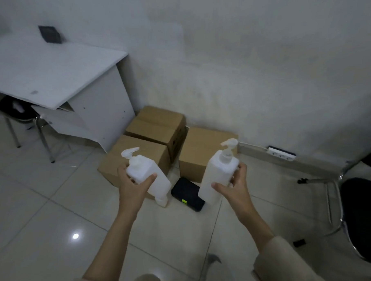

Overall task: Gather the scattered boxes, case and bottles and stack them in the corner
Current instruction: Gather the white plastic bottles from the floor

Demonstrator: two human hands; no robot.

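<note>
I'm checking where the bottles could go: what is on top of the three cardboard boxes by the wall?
Nothing shows on the back box or right box. The left hand and its bottle cover part of the front box's top, so that part is unknown.

Sparsely furnished office room: a white desk [49, 67] against a bare plastered wall [251, 52], chrome-legged black chairs [362, 217], glossy tiled floor [34, 210], a wall-base power strip [282, 153], and cardboard boxes [156, 125] beside the desk's end panel.

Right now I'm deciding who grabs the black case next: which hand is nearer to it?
Hard to call; roughly equal. The left hand is up and left of the black case, holding a bottle. The right hand is up and right, holding the other bottle.
</note>
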